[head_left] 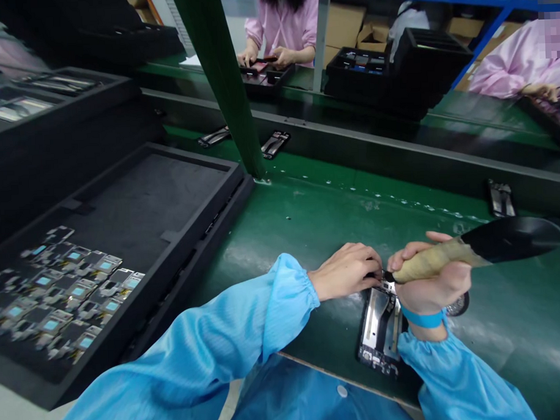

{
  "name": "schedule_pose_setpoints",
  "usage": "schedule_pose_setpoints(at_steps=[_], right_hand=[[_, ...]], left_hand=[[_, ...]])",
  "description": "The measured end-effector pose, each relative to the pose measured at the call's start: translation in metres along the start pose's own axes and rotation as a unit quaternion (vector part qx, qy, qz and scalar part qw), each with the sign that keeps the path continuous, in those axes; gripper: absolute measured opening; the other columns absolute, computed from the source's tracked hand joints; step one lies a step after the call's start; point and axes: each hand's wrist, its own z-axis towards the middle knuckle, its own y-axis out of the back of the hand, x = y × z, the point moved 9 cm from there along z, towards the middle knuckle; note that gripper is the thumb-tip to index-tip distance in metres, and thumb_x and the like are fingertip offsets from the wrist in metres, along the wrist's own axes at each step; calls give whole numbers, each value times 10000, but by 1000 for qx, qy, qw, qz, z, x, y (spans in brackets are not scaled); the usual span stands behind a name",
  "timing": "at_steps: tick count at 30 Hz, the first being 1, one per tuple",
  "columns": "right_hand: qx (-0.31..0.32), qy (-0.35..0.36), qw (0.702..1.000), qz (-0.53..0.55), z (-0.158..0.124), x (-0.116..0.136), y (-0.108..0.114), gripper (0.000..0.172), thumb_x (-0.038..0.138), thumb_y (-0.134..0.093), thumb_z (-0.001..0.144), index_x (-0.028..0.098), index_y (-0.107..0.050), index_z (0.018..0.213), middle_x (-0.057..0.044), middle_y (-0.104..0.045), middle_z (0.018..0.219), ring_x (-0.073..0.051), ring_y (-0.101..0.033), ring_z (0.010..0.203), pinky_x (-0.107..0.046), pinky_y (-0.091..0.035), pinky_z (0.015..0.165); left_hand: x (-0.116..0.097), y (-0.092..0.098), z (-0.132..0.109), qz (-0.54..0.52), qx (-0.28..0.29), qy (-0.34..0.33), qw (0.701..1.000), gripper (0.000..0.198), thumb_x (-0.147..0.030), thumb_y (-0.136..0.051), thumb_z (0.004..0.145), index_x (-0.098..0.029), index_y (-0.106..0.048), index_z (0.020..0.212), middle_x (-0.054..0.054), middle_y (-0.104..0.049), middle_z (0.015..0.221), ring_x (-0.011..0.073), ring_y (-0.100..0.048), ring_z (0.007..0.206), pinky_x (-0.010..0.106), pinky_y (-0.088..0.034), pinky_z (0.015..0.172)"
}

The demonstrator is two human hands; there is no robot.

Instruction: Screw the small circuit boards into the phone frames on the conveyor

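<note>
A phone frame (373, 323) with silvery metal inside lies on the green bench close to the front edge. My left hand (349, 270) is at its top end, fingers bent and pressed on it, the fingertips partly hidden. My right hand (432, 284) is wrapped around a screwdriver (429, 261) with a tan tape-wrapped grip and a blurred black rear end. Its dark tip points down at the top of the phone frame, beside my left fingers. Behind my right wrist, a small round dish (458, 305) is partly hidden.
To the left, a black foam tray (168, 177) holds several small circuit boards (76, 290). More black trays (61, 126) are stacked behind it. Other phone frames (275, 144) lie along the back rail. A green post (229, 83) rises from the bench. Two people in pink work across it.
</note>
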Motion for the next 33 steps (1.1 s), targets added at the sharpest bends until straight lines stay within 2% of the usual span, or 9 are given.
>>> schedule_pose_setpoints(at_steps=[4,8,10,19,24,26,30,33], right_hand=[[5,9,1000,-7,-1,1,-2,509,693,-597,902,219,-657,1077,37,-606,612,-178,-515,366,-330,-436,363],[24,59,997,-35,-1,5,-1,514,693,-605,925,207,-665,1083,22,-636,623,-186,-545,385,-341,-467,386],[28,88,994,-58,-1,7,1,515,686,-601,944,193,-678,1072,11,-647,623,-188,-560,395,-343,-475,399],[37,75,994,-75,-3,-5,7,554,723,-604,936,196,-677,1088,9,-647,626,-182,-581,407,-324,-479,408],[38,64,995,-72,-2,0,3,539,702,-646,912,187,-654,1072,12,-637,628,-169,-571,411,-307,-472,412],[2,62,996,-65,6,8,13,519,686,-626,908,197,-651,1081,17,-626,622,-175,-559,410,-318,-465,401],[-115,101,984,-87,26,30,55,489,693,-616,872,227,-681,1007,16,-579,593,-175,-510,396,-338,-437,382],[-121,109,980,-115,36,30,74,452,669,-623,895,233,-691,992,7,-594,589,-179,-508,379,-333,-418,369]], left_hand=[[1,-1,-1,-9,-4,-2,1000,156,-350,-737,1049,-206,-756,1104,57,-729,1261,237,-666,1196,390,-473,1060],[1,-1,-2,-26,-17,-10,999,406,-482,-802,988,-185,-704,1246,85,-711,1314,265,-655,1227,410,-474,1078],[2,-2,-2,-27,-20,-9,999,467,-493,-819,970,-183,-682,1292,95,-702,1339,274,-648,1247,417,-472,1087],[4,-5,-3,-16,-14,1,1000,406,-464,-808,984,-203,-688,1271,81,-710,1330,276,-651,1238,405,-464,1092],[4,-3,-3,-18,0,12,1000,370,-455,-790,997,-217,-689,1261,81,-705,1347,275,-653,1245,407,-465,1090],[4,-2,-4,-24,3,15,1000,368,-436,-791,998,-221,-686,1279,76,-710,1344,268,-652,1254,403,-465,1093],[4,2,-6,-32,-4,18,999,339,-383,-758,1023,-217,-679,1309,74,-715,1356,260,-647,1282,401,-457,1115],[2,3,-6,-29,-10,9,999,338,-358,-735,1038,-216,-670,1337,66,-726,1366,259,-649,1289,410,-444,1145]])
